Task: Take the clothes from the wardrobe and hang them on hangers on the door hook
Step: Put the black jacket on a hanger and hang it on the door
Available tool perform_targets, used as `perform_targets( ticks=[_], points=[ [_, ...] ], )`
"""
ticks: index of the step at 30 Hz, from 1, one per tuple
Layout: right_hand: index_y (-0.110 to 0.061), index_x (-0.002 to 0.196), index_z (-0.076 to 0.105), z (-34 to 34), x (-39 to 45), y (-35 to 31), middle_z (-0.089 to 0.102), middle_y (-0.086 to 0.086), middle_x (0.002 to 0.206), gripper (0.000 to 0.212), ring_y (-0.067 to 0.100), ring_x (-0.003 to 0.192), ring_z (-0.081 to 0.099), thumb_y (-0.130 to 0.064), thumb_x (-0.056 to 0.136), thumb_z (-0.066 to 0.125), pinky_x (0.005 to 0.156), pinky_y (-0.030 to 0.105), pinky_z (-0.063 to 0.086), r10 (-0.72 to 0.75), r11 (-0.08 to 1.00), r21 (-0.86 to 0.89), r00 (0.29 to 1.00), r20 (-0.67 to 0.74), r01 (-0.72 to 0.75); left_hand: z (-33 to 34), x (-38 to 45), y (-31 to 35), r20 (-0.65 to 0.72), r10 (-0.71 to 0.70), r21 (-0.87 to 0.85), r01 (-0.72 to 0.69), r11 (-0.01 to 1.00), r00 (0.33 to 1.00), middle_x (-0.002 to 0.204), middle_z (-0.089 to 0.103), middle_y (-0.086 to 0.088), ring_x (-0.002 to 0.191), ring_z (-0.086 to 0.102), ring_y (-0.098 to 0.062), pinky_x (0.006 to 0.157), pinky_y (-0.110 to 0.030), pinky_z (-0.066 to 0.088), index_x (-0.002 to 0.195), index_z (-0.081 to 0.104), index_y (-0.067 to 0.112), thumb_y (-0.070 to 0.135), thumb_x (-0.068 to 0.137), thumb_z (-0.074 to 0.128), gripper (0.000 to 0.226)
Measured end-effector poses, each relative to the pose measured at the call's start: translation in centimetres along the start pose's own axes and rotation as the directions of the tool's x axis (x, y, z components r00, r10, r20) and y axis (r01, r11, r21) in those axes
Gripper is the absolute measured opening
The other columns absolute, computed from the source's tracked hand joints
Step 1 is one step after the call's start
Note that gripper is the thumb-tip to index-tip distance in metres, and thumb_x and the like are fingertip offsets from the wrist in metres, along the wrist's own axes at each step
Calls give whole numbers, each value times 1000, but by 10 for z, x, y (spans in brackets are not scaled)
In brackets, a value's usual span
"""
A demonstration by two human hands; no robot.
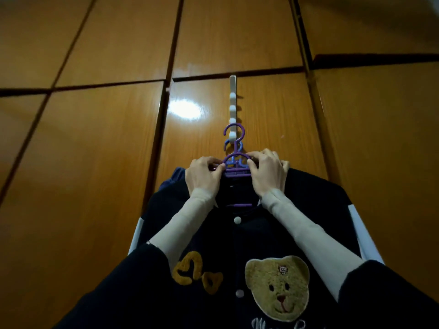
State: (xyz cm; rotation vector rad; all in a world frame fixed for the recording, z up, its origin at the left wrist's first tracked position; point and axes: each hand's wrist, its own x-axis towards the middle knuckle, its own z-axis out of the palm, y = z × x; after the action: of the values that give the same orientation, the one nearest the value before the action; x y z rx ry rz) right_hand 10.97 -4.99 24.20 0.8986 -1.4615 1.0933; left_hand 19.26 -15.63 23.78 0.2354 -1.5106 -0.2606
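Person facing a wooden wardrobe door point(261, 129), arms raised. A white multi-peg door hook point(232, 100) hangs over the door's top edge. A purple hanger point(235, 162) has its hook looped over one of the lower pegs; a blue hanger point(239, 148) sits just behind it, on a peg close below. The left hand point(204, 175) pinches the left shoulder of the purple hanger, fingers curled round the plastic. The right hand point(267, 173) grips the right shoulder likewise, thumb and fingers closed on it. Both grips are narrow and hold the hanger. A dark navy jacket point(237, 245) hangs from the purple hanger, lying flat against the door, its collar just below the hands. It carries white snap buttons point(237, 220) down the front, a teddy-bear patch point(278, 287) and mustard-coloured heart shapes point(194, 271). White side panels point(361, 233) show at its edges. Beige sleeves point(306, 236) cover the forearms, with dark outer sleeves nearer the camera.
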Motion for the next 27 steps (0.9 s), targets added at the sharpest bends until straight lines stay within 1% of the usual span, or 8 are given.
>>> perform_targets(
  ticks=[4,8,11,14,18,22,27],
  points=[
    [-27,104,62,20,40,4,62,0,104,16,18,105,50,-23,91,55,89,36,29,71,995,74,997,-35,-68,20,37,-3,-36,45,26,-44,999,998,96,70,0,96,58,-20,88,-42,47,94,72,22,34,86,61,19],
    [-24,103,65,43,51,17,65,0,106,16,19,104,54,-21,89,58,89,35,30,118,989,91,993,-19,-115,39,53,-19,15,39,56,-40,998,999,99,70,0,97,58,-19,89,-39,47,97,72,22,37,86,61,22],
    [-22,105,65,58,52,23,64,1,110,17,20,108,52,-21,90,57,92,36,31,109,991,72,994,-4,-109,51,57,-32,17,17,54,-18,998,1000,99,70,0,95,58,-19,88,-38,48,96,73,23,39,84,61,23],
    [-22,105,66,67,54,27,63,2,111,18,21,110,51,-20,90,56,95,38,30,93,994,64,995,-32,-91,58,58,-36,-23,14,40,-13,999,1000,99,70,0,95,58,-20,88,-37,47,94,73,22,37,84,61,22],
    [-22,106,66,74,55,31,62,2,112,19,20,111,51,-19,90,55,96,39,29,56,997,52,995,-78,-52,64,59,-39,-48,16,20,-15,1000,999,98,69,-1,95,57,-21,89,-38,45,92,72,21,37,84,61,21],
    [-22,106,66,75,54,30,62,2,111,20,20,109,51,-20,90,55,94,36,28,20,998,54,996,-84,-16,61,55,-41,-71,20,-8,-21,1000,997,94,69,-1,93,57,-20,89,-41,46,89,73,21,35,84,61,19],
    [-22,106,66,75,44,28,61,2,106,20,17,107,49,-20,92,53,88,31,24,-5,999,46,996,-85,9,55,45,-44,-79,26,-3,-26,1000,997,97,69,1,96,56,-20,91,-39,44,90,73,21,34,85,60,19]
  ],
)
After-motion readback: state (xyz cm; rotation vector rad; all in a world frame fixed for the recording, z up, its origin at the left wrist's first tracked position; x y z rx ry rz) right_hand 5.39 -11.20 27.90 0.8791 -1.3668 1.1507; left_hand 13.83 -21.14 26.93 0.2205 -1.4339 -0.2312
